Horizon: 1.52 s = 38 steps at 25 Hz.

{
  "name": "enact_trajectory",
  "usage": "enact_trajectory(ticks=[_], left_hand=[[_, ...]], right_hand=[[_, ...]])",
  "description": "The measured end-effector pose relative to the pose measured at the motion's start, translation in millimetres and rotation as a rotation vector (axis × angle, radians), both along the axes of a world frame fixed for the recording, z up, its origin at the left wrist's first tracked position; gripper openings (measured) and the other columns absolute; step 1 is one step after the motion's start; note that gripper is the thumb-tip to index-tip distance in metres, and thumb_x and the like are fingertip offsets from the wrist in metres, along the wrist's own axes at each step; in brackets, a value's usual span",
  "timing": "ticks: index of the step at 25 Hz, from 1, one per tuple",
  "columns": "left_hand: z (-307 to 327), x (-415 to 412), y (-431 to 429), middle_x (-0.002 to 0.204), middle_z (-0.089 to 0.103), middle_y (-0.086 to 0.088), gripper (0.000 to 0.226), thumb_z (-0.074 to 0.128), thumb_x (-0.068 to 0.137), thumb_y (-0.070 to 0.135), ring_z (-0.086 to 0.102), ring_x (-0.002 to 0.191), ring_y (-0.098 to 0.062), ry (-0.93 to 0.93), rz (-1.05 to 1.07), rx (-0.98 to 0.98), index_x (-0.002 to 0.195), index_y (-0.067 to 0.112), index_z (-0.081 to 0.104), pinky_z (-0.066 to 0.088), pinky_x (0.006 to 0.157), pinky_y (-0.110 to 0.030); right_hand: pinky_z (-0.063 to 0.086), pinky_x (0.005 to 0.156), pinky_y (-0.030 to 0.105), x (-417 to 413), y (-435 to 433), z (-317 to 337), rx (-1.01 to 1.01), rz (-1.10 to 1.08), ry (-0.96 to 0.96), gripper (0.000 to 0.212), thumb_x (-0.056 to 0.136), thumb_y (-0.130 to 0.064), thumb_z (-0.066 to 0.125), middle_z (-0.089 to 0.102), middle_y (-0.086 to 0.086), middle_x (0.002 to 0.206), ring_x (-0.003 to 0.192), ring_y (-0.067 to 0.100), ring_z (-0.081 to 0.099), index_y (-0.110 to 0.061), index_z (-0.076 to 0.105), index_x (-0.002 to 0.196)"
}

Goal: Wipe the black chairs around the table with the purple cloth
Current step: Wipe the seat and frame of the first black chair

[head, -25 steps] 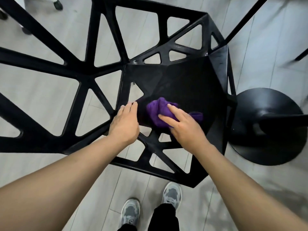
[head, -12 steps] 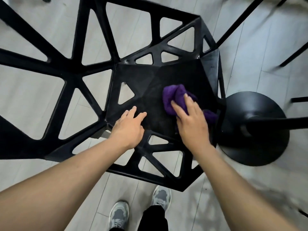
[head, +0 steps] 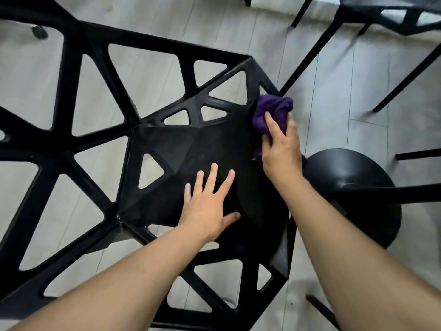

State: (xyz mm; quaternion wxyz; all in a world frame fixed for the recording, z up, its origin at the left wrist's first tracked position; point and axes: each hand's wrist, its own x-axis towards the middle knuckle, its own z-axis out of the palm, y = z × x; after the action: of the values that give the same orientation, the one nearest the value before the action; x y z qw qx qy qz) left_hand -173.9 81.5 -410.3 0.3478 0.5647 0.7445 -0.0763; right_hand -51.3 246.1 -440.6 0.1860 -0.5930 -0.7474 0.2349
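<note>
The purple cloth [head: 274,111] sits bunched at the far right corner of the black chair [head: 191,149], where the seat meets its right rim. The right hand [head: 281,151] lies over it; its fingers [head: 268,123] are nearly straight and a little parted, pressing the cloth against the chair. Purple folds show between them and bulge out past the fingertips, and a smaller end of cloth shows beside the heel of the hand. The thumb is hidden, so I cannot tell whether it hooks the fabric.

Inward of those fingers and nearer the person, the left hand [head: 207,204] lies flat on the dark middle panel of the seat; its fingers [head: 213,175] are straight and spread, the thumb is stretched sideways toward the right forearm, and it holds nothing. Outward of the left little finger a triangular hole opens in the seat. Beyond the left fingertips the chair breaks into more triangular openings, and the pale plank floor [head: 334,115] shows through them.

Just outside the right wrist a round black base [head: 358,177] stands on the floor close beside the chair; a dark bar runs from it toward the right edge. Well beyond the right fingertips stand the thin black legs of another chair [head: 381,17]; far beyond the left fingertips, at the upper left, is a small dark caster [head: 39,32].
</note>
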Motion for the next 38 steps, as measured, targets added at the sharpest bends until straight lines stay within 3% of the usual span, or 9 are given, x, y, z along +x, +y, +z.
enact_trajectory(ticks=[3, 6, 10, 15, 23, 27, 31, 34, 38], left_hand=[[-3.3, -2.9, -0.9, 0.164, -0.033, 0.007, 0.096, 0.055, 0.094, 0.063, -0.022, 0.154, -0.028, -0.013, 0.018, 0.024, 0.154, 0.05, -0.019, -0.001, 0.126, -0.054], [-4.8, -3.8, 0.8, 0.164, -0.034, 0.009, 0.096, 0.055, 0.093, 0.064, -0.023, 0.154, -0.027, -0.041, 0.032, 0.013, 0.154, 0.053, -0.018, -0.003, 0.126, -0.052], [-5.7, -5.6, 1.4, 0.164, -0.033, 0.009, 0.095, 0.056, 0.092, 0.065, -0.022, 0.154, -0.027, -0.052, 0.037, 0.002, 0.154, 0.053, -0.016, -0.004, 0.126, -0.053], [-5.0, -7.0, 4.3, 0.166, -0.028, 0.005, 0.097, 0.057, 0.091, 0.066, -0.016, 0.155, -0.031, -0.027, 0.018, -0.022, 0.156, 0.051, -0.013, 0.0, 0.123, -0.056], [0.7, -6.3, 7.9, 0.168, -0.023, 0.003, 0.098, 0.06, 0.09, 0.066, -0.013, 0.156, -0.032, 0.001, 0.005, -0.057, 0.157, 0.049, -0.009, 0.005, 0.123, -0.058], [15.3, 2.8, 0.5, 0.171, -0.01, -0.003, 0.091, 0.058, 0.096, 0.057, 0.002, 0.156, -0.034, 0.028, 0.05, -0.045, 0.16, 0.043, -0.005, 0.019, 0.123, -0.056], [67.6, -6.8, -64.8, 0.171, 0.002, -0.007, 0.066, 0.039, 0.107, 0.04, 0.01, 0.155, -0.035, 0.282, -0.072, 0.083, 0.162, 0.03, 0.005, 0.019, 0.124, -0.051], [109.7, -36.3, -141.8, 0.17, 0.013, -0.007, 0.058, 0.028, 0.106, 0.044, 0.012, 0.155, -0.034, 0.46, -0.17, 0.137, 0.162, 0.027, 0.018, 0.013, 0.125, -0.05], [127.3, -58.1, -206.7, 0.158, 0.042, -0.013, 0.062, 0.023, 0.102, 0.053, 0.033, 0.149, -0.038, 0.553, -0.202, 0.135, 0.151, 0.025, 0.048, 0.022, 0.121, -0.059]], right_hand=[[0.029, 0.122, 0.043, -8.3, 33.8, -4.9, 0.047, 0.125, -0.018, 0.05, 0.103, -0.026, 0.051, 0.022, 0.013, 0.164, 0.148, 0.031, 0.027, -0.034, 0.042, 0.152], [0.026, 0.121, 0.031, 8.4, 42.0, -5.5, -0.033, 0.119, 0.087, 0.049, 0.103, -0.03, 0.051, 0.019, 0.003, 0.166, 0.151, 0.022, 0.023, -0.041, 0.043, 0.15], [0.033, 0.103, 0.017, 10.8, 26.8, 3.2, -0.103, -0.029, 0.172, 0.049, 0.102, -0.029, 0.051, 0.023, -0.001, 0.164, 0.146, 0.018, 0.033, -0.043, 0.044, 0.149], [0.039, 0.11, 0.028, 43.3, -44.8, 2.0, -0.127, -0.251, 0.241, 0.049, 0.104, -0.031, 0.049, 0.037, 0.01, 0.154, 0.135, 0.023, 0.046, -0.036, 0.041, 0.152], [0.03, 0.107, 0.018, 89.5, -186.4, 5.7, -0.227, -0.33, 0.212, 0.056, 0.106, -0.032, 0.048, 0.036, 0.016, 0.148, 0.134, 0.026, 0.044, -0.037, 0.028, 0.158], [0.028, 0.121, 0.044, 103.1, -238.4, 6.0, -0.093, -0.215, 0.113, 0.053, 0.101, -0.012, 0.055, 0.027, 0.015, 0.16, 0.147, 0.03, 0.031, -0.028, 0.045, 0.151], [0.005, 0.127, 0.038, 111.0, -238.7, 8.8, -0.084, -0.117, 0.009, 0.05, 0.1, -0.007, 0.055, 0.018, 0.014, 0.166, 0.154, 0.031, 0.013, -0.02, 0.05, 0.148], [0.009, 0.126, 0.041, 101.6, -244.6, 15.2, -0.061, -0.026, 0.016, 0.046, 0.098, -0.006, 0.058, 0.023, 0.013, 0.165, 0.153, 0.031, 0.017, -0.017, 0.056, 0.143], [0.015, 0.126, 0.045, 76.4, -240.7, 22.9, -0.16, 0.314, -0.008, 0.041, 0.097, -0.01, 0.06, 0.031, 0.006, 0.163, 0.151, 0.025, 0.027, -0.021, 0.061, 0.136]])
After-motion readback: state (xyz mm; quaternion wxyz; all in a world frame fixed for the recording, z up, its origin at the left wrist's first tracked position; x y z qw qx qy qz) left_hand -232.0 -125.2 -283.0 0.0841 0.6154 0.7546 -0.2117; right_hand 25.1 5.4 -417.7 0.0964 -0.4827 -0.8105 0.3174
